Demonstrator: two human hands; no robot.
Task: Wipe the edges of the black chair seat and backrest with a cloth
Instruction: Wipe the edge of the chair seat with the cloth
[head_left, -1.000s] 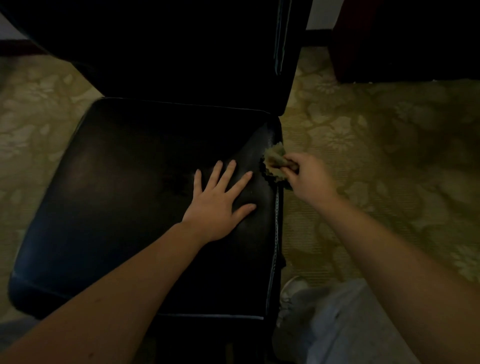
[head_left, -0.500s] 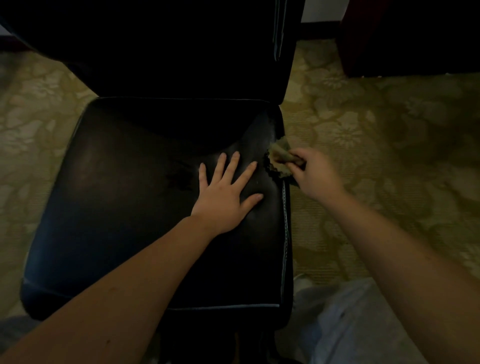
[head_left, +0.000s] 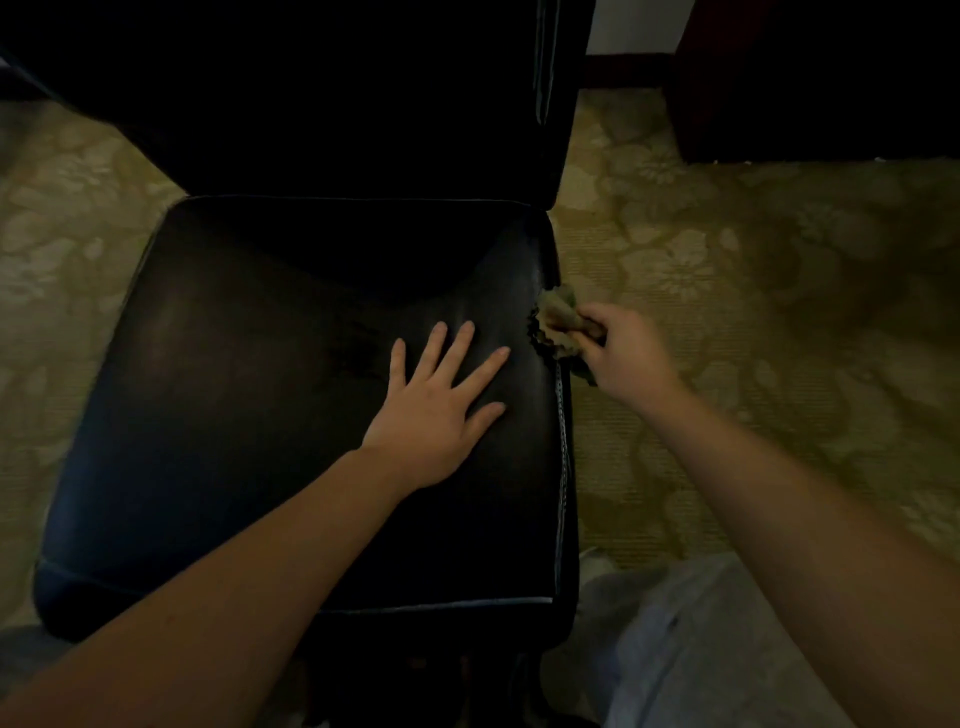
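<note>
the cloth (head_left: 557, 322), a small olive-green piece with a scalloped edge, is held against the right edge of the black chair seat (head_left: 249, 415), in the rear half of that edge and short of the corner where the seat meets the backrest (head_left: 337, 104). the cloth is bunched and pinched between the thumb and curled fingers of the right hand (head_left: 628, 356), which is positioned just outside the seat edge, above the floor. the left hand (head_left: 441, 410) is laid flat on the seat surface, palm down, with fingers straight and spread and the thumb pointed towards the right edge; nothing is held in it. a line of light stitching (head_left: 563, 441) is seen along the right edge of the seat, from the cloth towards the front corner. the backrest is upright behind the seat and is largely lost in shadow. the chair is stood on a yellow-green carpet (head_left: 753, 291) with a pale floral pattern. a dark piece of furniture (head_left: 810, 78) is located at the upper right, beside a strip of white wall (head_left: 631, 26). a pale grey trouser leg (head_left: 685, 649) is visible at the lower right.
</note>
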